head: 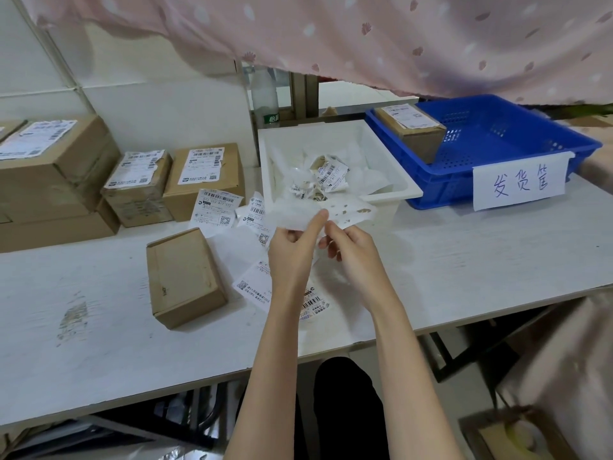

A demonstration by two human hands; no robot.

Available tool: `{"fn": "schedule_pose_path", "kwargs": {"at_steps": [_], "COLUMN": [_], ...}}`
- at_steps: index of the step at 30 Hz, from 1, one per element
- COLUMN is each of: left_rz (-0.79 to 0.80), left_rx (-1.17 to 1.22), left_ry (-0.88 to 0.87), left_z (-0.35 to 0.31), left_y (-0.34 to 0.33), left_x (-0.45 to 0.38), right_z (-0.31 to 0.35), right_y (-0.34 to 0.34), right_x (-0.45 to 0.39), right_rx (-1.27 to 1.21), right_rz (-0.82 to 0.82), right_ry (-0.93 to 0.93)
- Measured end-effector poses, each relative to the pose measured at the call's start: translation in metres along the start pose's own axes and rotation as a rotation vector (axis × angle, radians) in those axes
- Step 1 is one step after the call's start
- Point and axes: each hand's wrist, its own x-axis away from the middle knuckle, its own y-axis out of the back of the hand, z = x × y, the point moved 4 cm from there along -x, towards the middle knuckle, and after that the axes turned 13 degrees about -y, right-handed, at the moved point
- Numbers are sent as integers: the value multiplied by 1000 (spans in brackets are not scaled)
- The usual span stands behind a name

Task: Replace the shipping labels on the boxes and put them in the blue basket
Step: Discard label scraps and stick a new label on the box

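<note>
**White-painted worktop with label sheets held over it**

White and worn in patches, the table (99,343) is shown from above, with a pale wall (159,104) behind it and a pink patterned curtain (365,38) draped across the top of the view. A thin translucent backing sheet (298,215) is pinched between the left hand (292,250) and the right hand (351,249), both raised above the table with fingers curled onto the paper. Loose shipping labels (217,207) are scattered beyond and beneath the hands. To the left of the left hand, an unlabelled box (184,277) is laid flat on the table; farther left and beyond it, labelled boxes (205,177) are stacked against the wall. Directly beyond the hands, a white bin (408,189) is seen holding crumpled labels and backing paper. Beyond and to the right of the right hand, the blue basket (517,141) is set on the table, a handwritten paper sign (520,184) fixed to its near wall and one labelled carton (411,131) placed in its far left corner.
</note>
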Motion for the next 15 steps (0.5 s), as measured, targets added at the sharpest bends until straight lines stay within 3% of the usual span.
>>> {"fn": "schedule_pose_path", "kwargs": {"at_steps": [7, 11, 15], "left_rz": [106, 138, 48], "left_rx": [49, 339, 663], "left_ry": [-27, 126, 277], "left_z": [3, 5, 3], "left_y": [-3, -8, -8], "left_x": [-5, -3, -3], "right_z": [1, 1, -1], "right_y": [-1, -4, -3], "right_x": [-1, -2, -4], "right_rx": [-186, -467, -639], "right_rz": [91, 177, 227], "right_ry": [-31, -125, -218]}}
